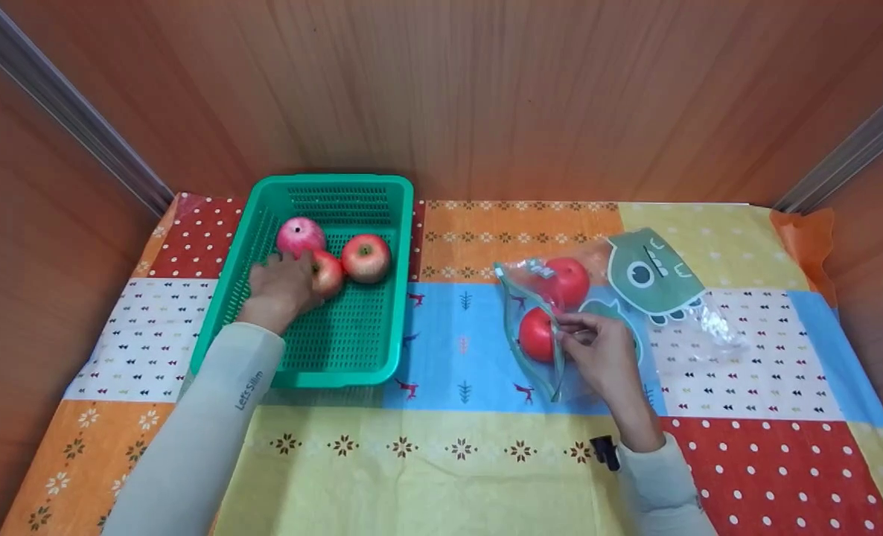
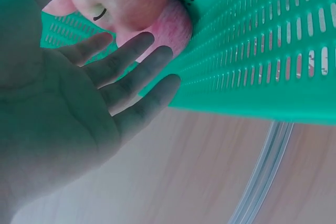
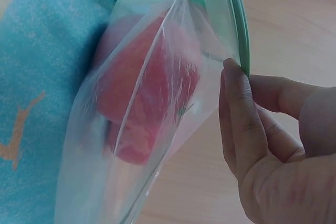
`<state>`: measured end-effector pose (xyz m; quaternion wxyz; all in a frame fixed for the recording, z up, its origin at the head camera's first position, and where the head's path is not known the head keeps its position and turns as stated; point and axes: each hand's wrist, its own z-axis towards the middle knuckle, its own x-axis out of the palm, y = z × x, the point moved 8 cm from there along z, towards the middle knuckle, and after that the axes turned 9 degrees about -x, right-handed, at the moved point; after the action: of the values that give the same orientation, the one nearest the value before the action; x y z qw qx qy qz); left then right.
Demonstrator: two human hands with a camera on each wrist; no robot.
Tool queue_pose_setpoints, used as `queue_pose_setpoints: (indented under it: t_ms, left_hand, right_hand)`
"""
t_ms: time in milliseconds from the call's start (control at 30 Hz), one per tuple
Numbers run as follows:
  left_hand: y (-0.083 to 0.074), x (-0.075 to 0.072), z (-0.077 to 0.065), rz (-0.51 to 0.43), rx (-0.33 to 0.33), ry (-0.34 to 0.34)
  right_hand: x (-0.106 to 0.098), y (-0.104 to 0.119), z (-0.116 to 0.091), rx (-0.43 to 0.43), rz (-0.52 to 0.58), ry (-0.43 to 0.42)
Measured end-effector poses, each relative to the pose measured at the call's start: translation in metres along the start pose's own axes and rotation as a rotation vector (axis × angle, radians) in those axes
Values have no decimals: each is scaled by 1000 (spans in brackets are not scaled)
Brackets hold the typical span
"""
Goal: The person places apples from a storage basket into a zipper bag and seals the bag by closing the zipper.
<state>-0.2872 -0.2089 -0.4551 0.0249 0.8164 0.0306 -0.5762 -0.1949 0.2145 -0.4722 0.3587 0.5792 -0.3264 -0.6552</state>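
My left hand (image 1: pixel 281 286) reaches into a green plastic basket (image 1: pixel 404 313), its fingers loosely spread beside a red-yellow apple (image 1: pixel 327 275). In the left wrist view the palm shows nothing held. Next to that apple lie a second apple (image 1: pixel 367 262) and a streaky pink fruit (image 1: pixel 300 236). To the right, my right hand (image 1: pixel 605 353) pinches the green zip edge of a clear plastic bag (image 1: pixel 654 272) printed with a cartoon creature, its mouth gaping. Two red round fruits (image 1: pixel 537 336) lie inside; their kind is unclear through the plastic.
A patchwork-patterned cloth (image 1: pixel 456 447) covers the table under basket and bag. Wood-grain panels (image 1: pixel 486 97) rise at the back and both sides. A small black clip (image 1: pixel 605 452) sits by the right cuff.
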Motion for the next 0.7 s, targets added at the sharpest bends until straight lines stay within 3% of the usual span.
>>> queue_pose_setpoints:
  t_ms: [700]
  left_hand:
    - [-5,6,20,55,31,-16]
  right_hand:
    - [2,-3,-2,12,23,-10]
